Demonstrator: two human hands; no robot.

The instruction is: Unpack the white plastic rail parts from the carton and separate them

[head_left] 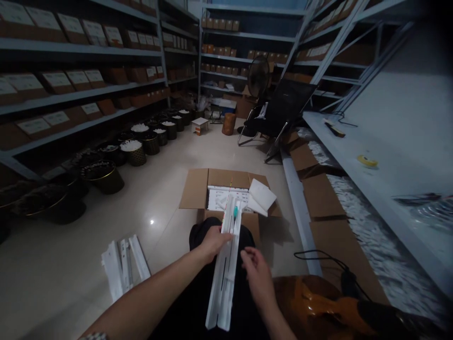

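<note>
My left hand grips a long white carton near its middle, the thumb lying across the inside. The narrow carton is open lengthwise and tilts away from me above my dark-clothed lap. A small teal piece shows inside its far end. My right hand hovers just right of the carton, apart from it, with loosely bent fingers and nothing visible in them. Beyond my knees stands an open cardboard box with white printed packs inside. A white foam-like piece leans on its right side.
Several white strips lie on the floor at left. Dark pots line the left shelves. A folding chair and a fan stand ahead. At right are a white bench, yellow tape and cardboard flaps.
</note>
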